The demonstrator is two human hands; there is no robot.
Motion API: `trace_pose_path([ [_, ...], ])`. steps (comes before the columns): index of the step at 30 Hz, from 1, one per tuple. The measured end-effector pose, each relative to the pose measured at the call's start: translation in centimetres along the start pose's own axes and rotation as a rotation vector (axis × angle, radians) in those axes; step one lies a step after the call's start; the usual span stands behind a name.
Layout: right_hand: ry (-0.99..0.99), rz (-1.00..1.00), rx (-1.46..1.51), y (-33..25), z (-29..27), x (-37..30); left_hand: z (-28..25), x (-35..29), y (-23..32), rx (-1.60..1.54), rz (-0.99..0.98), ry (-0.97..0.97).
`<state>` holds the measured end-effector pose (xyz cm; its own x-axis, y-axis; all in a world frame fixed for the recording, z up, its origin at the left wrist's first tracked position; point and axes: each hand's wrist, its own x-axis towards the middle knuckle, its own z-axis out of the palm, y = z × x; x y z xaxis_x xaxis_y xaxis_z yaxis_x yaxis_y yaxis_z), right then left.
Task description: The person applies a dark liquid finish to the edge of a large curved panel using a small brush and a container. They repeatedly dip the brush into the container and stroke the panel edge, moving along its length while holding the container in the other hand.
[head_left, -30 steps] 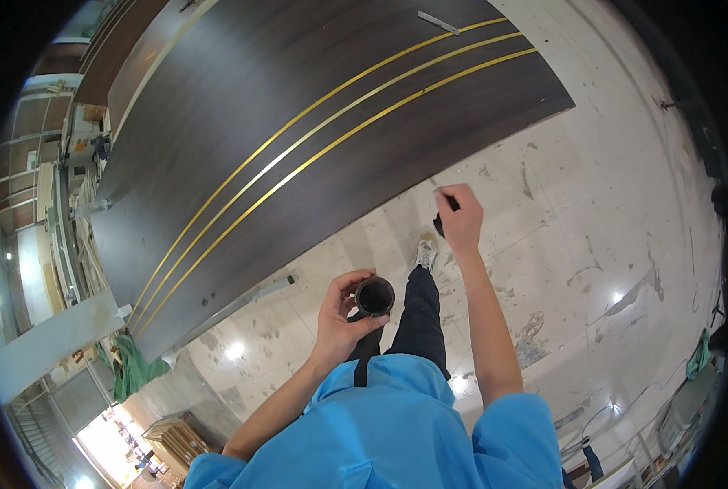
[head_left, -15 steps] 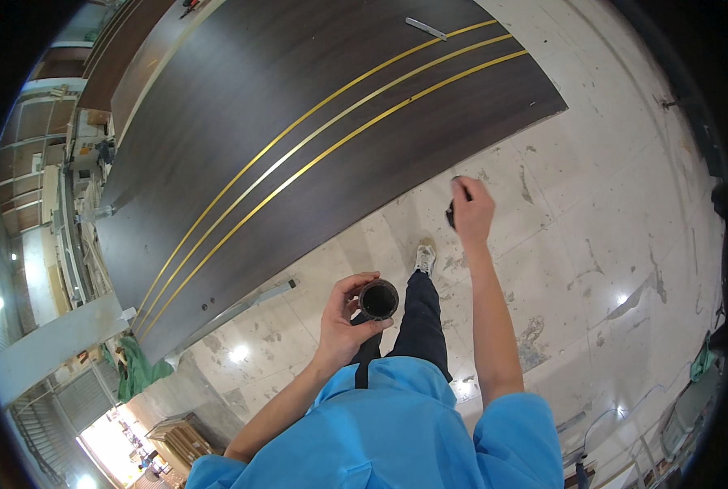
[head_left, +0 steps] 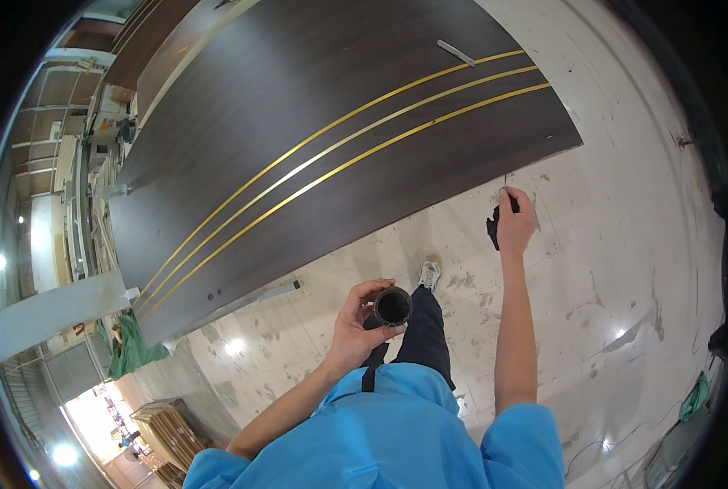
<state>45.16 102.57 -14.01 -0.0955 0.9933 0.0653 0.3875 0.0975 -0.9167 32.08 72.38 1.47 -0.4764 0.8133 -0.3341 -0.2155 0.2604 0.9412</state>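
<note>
A cup [head_left: 409,310] is held in the left hand [head_left: 352,330]; near the panel's [head_left: 315,90] edge, a thin tool [head_left: 505,180] and black wad [head_left: 492,231] are pinched by the right hand [head_left: 517,228]. Edge work seems underway; steadiness is needed.

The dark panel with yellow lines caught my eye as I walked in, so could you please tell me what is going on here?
A person in blue is beside the dark panel, which bears three yellow lines. Their left hand holds a dark cup, its open mouth facing up. Their right hand grips a black item, too unclear to name, and appears just off the panel's near edge. A pale strip lies on the panel by the right end of the lines.
</note>
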Motion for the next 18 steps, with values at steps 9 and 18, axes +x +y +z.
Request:
trace_pose_path([
  [9, 0.029, -0.556, -0.213, -3.5, 1.4, 9.2, -1.8, -2.8, -1.0, -0.024, -0.005, 0.050],
  [18, -0.202, -0.920, -0.325, -3.8, 12.2, -4.4, -6.3, -8.6, -3.8, -0.159, -0.019, 0.231],
])
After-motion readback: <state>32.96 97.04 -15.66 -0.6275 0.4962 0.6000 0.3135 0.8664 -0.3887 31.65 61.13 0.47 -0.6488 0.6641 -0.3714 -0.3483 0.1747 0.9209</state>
